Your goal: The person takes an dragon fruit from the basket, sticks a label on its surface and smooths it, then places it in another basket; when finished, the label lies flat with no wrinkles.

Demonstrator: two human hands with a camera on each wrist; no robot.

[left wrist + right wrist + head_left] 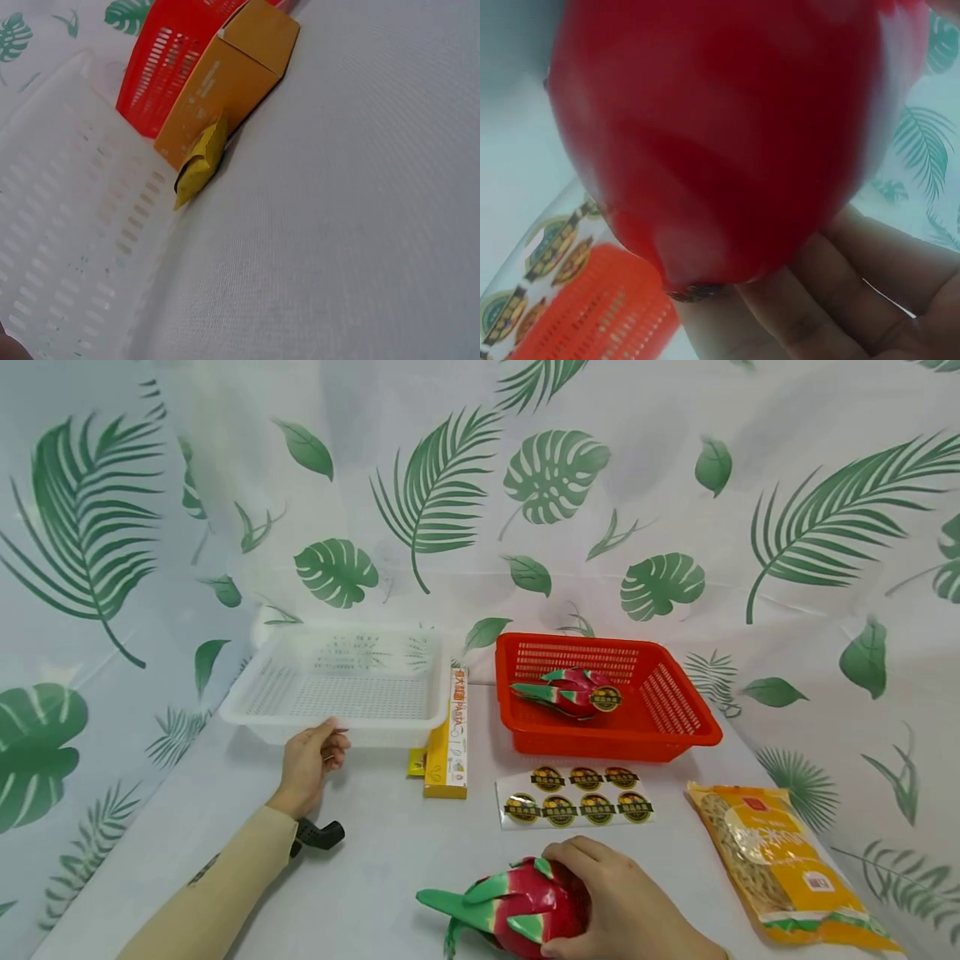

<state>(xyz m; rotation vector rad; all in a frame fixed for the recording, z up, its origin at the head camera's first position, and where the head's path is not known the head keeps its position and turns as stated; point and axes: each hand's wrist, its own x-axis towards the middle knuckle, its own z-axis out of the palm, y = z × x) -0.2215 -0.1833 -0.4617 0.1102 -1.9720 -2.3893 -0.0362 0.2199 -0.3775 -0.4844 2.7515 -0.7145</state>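
My right hand (622,902) holds a red dragon fruit (525,902) with green leaf tips over the near part of the table. In the right wrist view the dragon fruit (720,135) fills the middle, with fingers (802,307) curled against its end. My left hand (306,768), fingers curled, grips the front rim of the white basket (375,733); its fingertips are partly hidden. A second dragon fruit (558,693) with a round gold-and-black sticker (605,697) lies inside the red basket (600,745).
A sheet of round stickers (573,797) lies before the red basket. An orange-and-white pasta box (456,735) and a small yellow packet (416,762) sit beside the white basket. An orange bag of noodles (780,864) lies at the right. Leaf-printed cloth (450,602) hangs behind.
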